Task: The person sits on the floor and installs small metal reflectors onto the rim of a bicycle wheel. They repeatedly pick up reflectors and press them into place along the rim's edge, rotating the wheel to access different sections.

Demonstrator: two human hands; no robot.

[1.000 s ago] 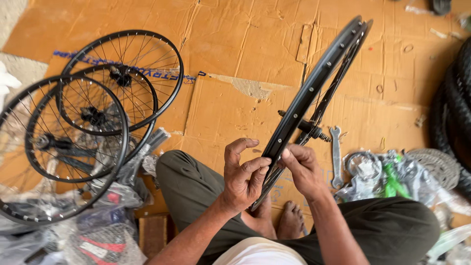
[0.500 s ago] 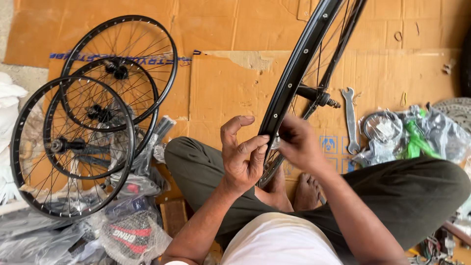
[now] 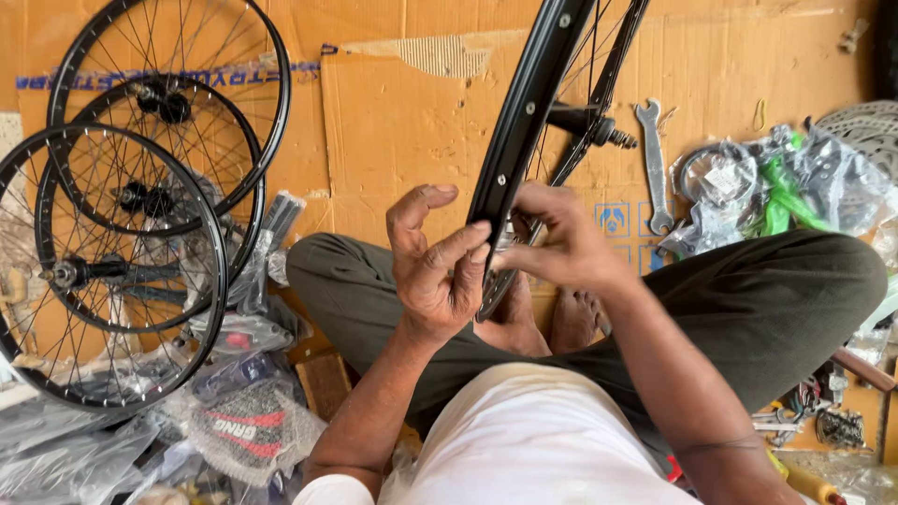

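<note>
Between both hands [image 3: 440,271], black wheel rim [image 3: 524,122]

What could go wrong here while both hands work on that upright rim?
The black rim stands on edge, steadied only by the left hand and right hand, so it could tip sideways. Fingers sit close to the spokes and could get pinched. The spanner lies beyond easy reach.
</note>
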